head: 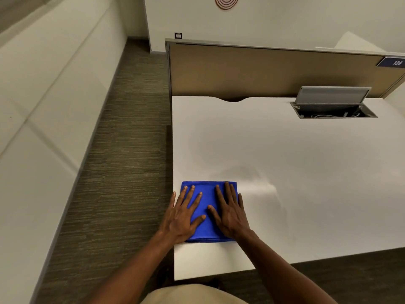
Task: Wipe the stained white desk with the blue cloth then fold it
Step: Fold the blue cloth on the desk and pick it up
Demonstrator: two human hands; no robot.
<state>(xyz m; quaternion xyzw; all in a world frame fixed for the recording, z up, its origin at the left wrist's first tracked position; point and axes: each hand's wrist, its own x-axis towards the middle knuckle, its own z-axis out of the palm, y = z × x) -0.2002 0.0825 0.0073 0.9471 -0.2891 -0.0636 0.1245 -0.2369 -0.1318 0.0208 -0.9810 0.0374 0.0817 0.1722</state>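
Blue cloth point(208, 210) lies folded into a neat rectangle at the near left corner of the white desk point(306, 172) — left hand point(180, 218) and right hand point(230, 212) both pressed flat on it, fingers spread, thumbs nearly meeting.

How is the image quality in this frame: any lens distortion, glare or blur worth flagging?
Head view: wide-angle bending curves the white desk edges and the partition; soft sheen patch on the desk right of the blue cloth, no harsh glare; both hands, left and right, reasonably sharp; lighting dim and warm.
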